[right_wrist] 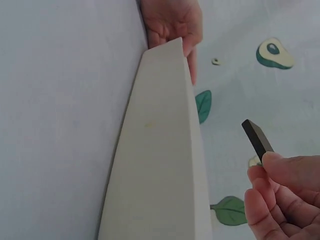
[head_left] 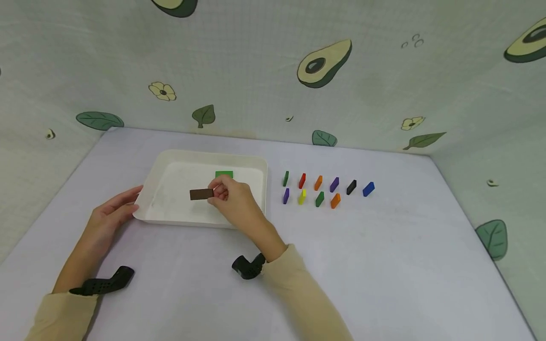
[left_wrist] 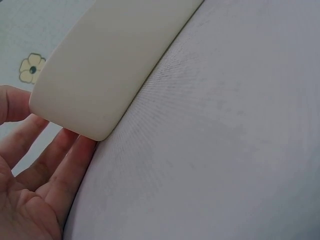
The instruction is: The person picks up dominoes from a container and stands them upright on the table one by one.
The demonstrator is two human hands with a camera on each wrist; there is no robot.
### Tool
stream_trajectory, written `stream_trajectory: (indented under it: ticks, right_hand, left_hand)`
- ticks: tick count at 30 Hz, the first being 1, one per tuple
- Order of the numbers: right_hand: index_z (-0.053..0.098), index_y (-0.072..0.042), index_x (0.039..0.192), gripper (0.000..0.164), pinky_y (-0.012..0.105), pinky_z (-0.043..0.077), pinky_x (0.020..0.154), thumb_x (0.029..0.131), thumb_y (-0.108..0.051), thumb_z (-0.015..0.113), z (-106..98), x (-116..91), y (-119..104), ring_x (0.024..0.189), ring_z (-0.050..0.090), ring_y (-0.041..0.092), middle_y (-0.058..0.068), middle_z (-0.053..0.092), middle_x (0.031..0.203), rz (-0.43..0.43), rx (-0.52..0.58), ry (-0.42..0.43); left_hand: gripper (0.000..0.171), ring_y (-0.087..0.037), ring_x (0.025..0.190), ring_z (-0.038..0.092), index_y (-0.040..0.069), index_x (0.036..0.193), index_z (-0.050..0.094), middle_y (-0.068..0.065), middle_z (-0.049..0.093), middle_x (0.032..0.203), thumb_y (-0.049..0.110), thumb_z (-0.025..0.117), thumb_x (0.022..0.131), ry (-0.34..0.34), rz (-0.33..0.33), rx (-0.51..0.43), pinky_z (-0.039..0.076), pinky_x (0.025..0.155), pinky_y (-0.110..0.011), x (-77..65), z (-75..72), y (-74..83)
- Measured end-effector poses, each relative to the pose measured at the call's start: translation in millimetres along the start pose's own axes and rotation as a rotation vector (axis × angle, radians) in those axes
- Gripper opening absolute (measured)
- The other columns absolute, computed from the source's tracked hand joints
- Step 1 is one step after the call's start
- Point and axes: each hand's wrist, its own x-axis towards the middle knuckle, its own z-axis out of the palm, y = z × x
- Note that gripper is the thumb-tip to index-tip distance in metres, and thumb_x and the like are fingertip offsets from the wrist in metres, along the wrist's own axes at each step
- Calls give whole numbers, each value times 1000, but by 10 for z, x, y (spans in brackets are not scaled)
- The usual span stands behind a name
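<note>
My right hand [head_left: 233,196] pinches a brown domino block [head_left: 201,194] between thumb and fingers, over the white tray [head_left: 170,220]. The right wrist view shows the thin dark domino block [right_wrist: 257,140] sticking out from the fingertips, beside the tray's long wall [right_wrist: 155,130]. In the tray's far right part a green block [head_left: 223,174] shows, its near part covered by my hand. At the tray's left end, my left hand [head_left: 113,213] touches the wall near the front corner, fingers fairly straight; in the left wrist view its fingertips [left_wrist: 87,142] rest against the short wall.
Right of the tray, several thin coloured blocks stand on edge in two rows; among them are a yellow block [head_left: 302,196], a black block [head_left: 351,187] and a blue block [head_left: 368,189]. A printed cloth [head_left: 256,61] hangs behind the white table [head_left: 405,265].
</note>
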Motion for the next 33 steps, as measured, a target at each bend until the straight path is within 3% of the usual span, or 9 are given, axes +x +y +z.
stream_trajectory:
  ticks: [18,25,33]
  right_hand:
    - [59,-9,105,25,21,51,74,82,-10,70,-577,-392,-2,77,57,11,1,64,85,-10,-32,134]
    - [59,-11,104,26,23,51,73,81,-11,71,-745,-520,28,76,58,11,-1,64,83,32,-72,170]
    - [61,-11,103,25,23,51,73,81,-12,72,-972,-659,63,79,58,14,2,65,87,88,-50,211]
  left_hand:
    - [44,12,106,51,19,134,52,17,53,131,16,59,91,4,-13,-40,43,81,-3,-9,-12,-12]
    - [46,9,104,53,11,136,48,18,55,125,15,58,92,-4,12,-34,44,81,-4,-5,10,-3]
    - [46,12,107,51,12,137,47,18,53,129,15,58,92,-8,11,-27,43,81,-3,-8,6,-14]
